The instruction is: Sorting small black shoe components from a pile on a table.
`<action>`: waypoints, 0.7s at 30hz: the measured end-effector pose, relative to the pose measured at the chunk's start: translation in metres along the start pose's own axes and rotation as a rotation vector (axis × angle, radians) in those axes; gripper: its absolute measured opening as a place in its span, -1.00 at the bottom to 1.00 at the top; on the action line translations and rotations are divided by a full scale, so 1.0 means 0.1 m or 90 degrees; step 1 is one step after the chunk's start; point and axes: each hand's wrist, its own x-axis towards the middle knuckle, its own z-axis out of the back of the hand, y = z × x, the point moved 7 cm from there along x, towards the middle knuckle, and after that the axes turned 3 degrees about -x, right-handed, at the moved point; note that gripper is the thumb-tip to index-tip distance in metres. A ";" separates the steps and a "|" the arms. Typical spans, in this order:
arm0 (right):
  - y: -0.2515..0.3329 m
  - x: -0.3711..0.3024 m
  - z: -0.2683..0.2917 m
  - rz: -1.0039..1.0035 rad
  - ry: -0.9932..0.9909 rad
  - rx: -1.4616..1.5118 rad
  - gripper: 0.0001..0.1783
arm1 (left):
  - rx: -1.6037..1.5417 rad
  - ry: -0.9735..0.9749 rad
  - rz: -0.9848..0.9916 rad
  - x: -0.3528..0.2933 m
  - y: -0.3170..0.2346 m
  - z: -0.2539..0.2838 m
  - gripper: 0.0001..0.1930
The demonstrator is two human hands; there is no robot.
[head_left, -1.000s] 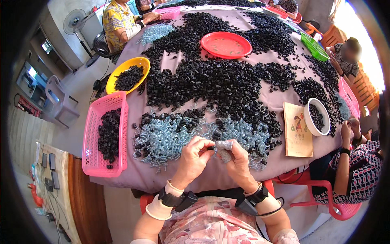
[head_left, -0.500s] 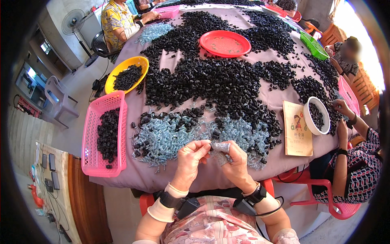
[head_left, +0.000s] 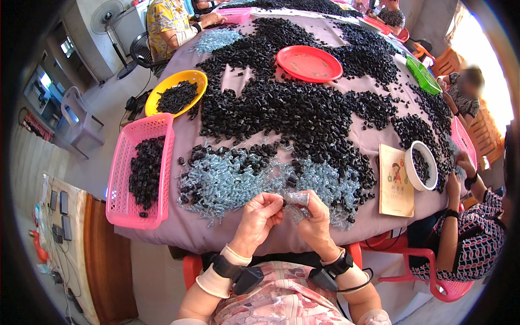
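Above the near edge of the table, my left hand (head_left: 255, 221) is closed, thumb and forefinger pinching a small black plastic piece (head_left: 284, 202). Facing it, my right hand (head_left: 316, 221) is also closed, its fingertips close to that piece. Silvery-grey wrapping (head_left: 297, 200) covers some of its fingers; whatever it grips is hidden. Just beyond both hands lies a heap of clear bluish spiral-shaped pieces (head_left: 227, 176), mixed with black ones. A large spread of small black plastic pieces (head_left: 276, 111) covers the cloth farther off.
At left stand a pink basket (head_left: 113, 187) and a yellow bowl (head_left: 203, 86), both holding black pieces. A red tray (head_left: 309, 62) sits mid-table. To the right are a booklet (head_left: 394, 187) and a white bowl (head_left: 431, 162). A co-worker (head_left: 460, 233) works at right.
The view has shifted slightly, so the table's things appear moved. My hands stay together at nearly the same spot, and the black piece now shows between the left fingertips.
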 end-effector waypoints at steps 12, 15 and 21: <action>0.30 0.00 -0.17 0.147 0.085 -0.149 -0.75 | -0.075 0.056 0.021 -0.14 0.00 0.16 -0.93; 0.31 0.02 -0.20 0.104 0.083 -0.123 -0.74 | -0.093 0.070 0.024 -0.15 -0.03 0.17 -0.94; 0.19 -0.01 -0.29 0.066 0.120 -0.095 -0.74 | -0.110 0.062 0.011 -0.15 -0.03 0.26 -0.95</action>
